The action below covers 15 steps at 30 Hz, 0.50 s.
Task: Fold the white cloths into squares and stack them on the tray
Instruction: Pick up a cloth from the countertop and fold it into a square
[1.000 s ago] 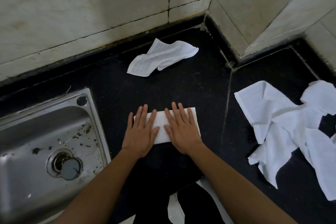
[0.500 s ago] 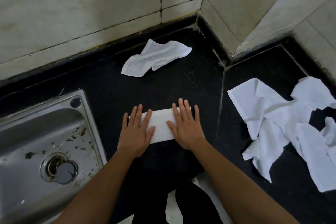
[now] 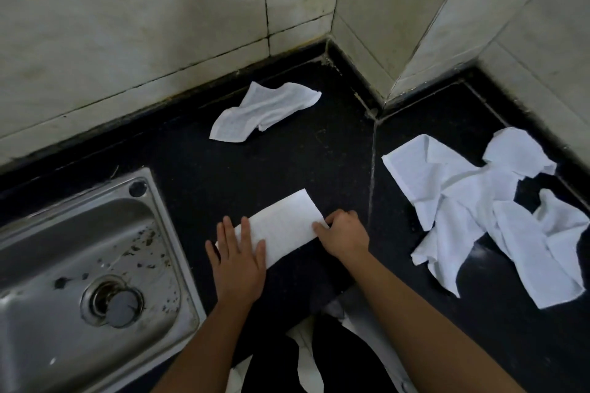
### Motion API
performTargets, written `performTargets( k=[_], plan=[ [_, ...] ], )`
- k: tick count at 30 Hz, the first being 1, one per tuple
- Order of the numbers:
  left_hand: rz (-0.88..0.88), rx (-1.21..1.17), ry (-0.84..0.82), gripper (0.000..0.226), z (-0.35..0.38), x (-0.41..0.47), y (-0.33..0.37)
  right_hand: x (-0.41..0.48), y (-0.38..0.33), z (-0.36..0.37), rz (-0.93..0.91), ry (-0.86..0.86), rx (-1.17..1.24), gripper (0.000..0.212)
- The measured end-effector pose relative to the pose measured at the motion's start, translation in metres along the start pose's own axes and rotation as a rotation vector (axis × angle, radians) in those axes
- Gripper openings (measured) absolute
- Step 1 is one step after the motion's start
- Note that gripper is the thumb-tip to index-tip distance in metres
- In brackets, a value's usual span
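Folded cloth strip (image 3: 284,226) lies on the counter (image 3: 223,175). My left hand (image 3: 238,262), flat with fingers spread, anchors its 8 o'clock end; my right hand (image 3: 343,233) pinches the 3 o'clock end, presumably to fold across.

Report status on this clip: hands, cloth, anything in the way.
Left hand flat on folded cloth strip, left end. Right hand pinching its right end. No tray in view; loose cloths lie apart to the right.

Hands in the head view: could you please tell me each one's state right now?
Left hand: open, pressing flat on the cloth.
Right hand: closed, pinching the cloth's right end.
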State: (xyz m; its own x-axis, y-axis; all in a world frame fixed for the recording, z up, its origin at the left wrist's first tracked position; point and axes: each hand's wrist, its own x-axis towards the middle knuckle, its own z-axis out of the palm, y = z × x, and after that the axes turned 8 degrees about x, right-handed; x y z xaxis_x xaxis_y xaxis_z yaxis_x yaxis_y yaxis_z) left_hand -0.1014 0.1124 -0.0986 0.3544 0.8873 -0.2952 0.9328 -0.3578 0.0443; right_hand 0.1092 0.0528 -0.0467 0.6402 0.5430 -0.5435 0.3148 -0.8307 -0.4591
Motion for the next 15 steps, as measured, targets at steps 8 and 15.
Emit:
performTargets(
  k=[8,15],
  plan=[
    [-0.062,0.014,-0.073,0.065,-0.031,0.0,0.007,0.013,-0.015,-0.019,0.142,-0.203,0.523,0.048],
    [0.285,-0.13,0.03,0.08,-0.103,0.055,0.019,0.006,-0.04,-0.053,-0.117,-0.339,0.346,0.015]
  ],
)
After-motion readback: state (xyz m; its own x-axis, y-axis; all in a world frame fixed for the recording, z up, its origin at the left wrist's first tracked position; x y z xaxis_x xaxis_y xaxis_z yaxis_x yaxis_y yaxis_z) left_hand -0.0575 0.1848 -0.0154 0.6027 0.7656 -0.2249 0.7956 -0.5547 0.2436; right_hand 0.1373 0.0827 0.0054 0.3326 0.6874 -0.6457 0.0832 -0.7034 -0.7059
